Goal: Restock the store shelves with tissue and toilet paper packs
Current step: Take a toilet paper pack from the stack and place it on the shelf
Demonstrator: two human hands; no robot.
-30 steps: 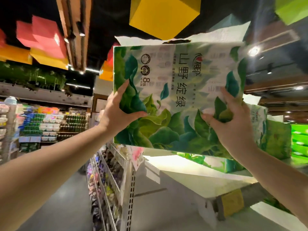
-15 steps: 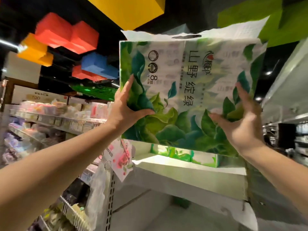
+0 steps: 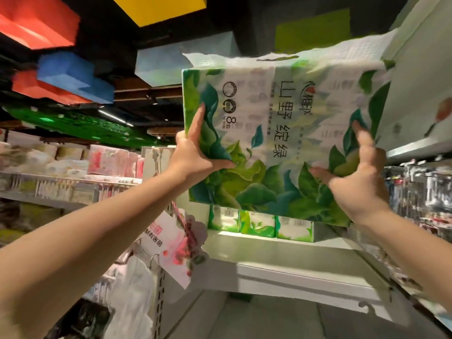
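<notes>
A large green-and-white tissue pack with a leaf print is raised overhead in front of the top white shelf. My left hand grips its lower left edge, thumb under the front face and fingers up the side. My right hand grips its lower right part, fingers spread on the front. Behind and below the pack, a row of small green tissue packs stands at the back of that shelf.
A pink-and-white paper sign hangs from a hook at the shelf's left end. Another white shelf juts in at the upper right. Across the aisle on the left, shelves hold pale and pink packs. Coloured blocks hang from the ceiling.
The view has swung left and closer to the shelf. Both hands have carried the pack up and to the right, nearer the shelf; their hold is unchanged.
</notes>
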